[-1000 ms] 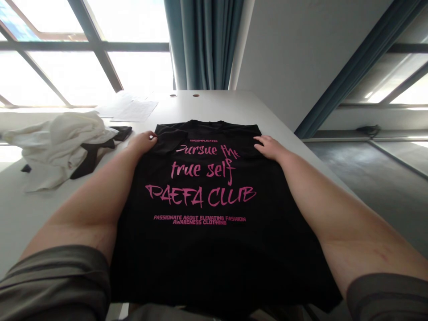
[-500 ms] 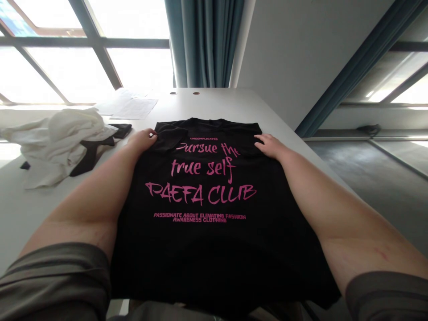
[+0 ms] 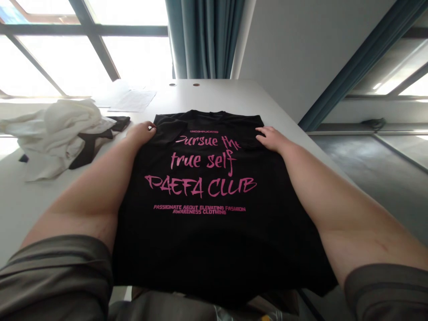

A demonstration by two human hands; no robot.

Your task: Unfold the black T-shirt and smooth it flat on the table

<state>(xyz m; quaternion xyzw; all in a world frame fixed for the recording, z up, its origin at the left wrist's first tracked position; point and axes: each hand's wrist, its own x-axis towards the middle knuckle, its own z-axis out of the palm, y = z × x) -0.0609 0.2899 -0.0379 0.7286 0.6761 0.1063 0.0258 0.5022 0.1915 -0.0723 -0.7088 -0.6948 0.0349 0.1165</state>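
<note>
A black T-shirt (image 3: pixel 200 240) with pink lettering lies spread face up, its collar at the far end and its hem towards me. Its sleeves look folded inward over the chest, partly covering the first line of large letters. My left hand (image 3: pixel 142 133) pinches the shirt's left edge near the shoulder, thumb and forefinger curled together. At the opposite edge, my right hand (image 3: pixel 272 138) rests on the fabric with forefinger and thumb stretched out and apart. Its other fingers are partly hidden.
The shirt lies on a white table (image 3: pixel 227 96). A heap of white and dark cloth (image 3: pixel 63 129) sits to the left, with paper sheets (image 3: pixel 132 100) behind it. Beyond the table hang blue curtains (image 3: pixel 205 40) beside windows. Grey floor (image 3: pixel 364 156) shows at right.
The whole view has shifted slightly, so table and shirt appear higher in the picture. Both hands stay at the shirt's side edges, with little visible movement against the fabric.
</note>
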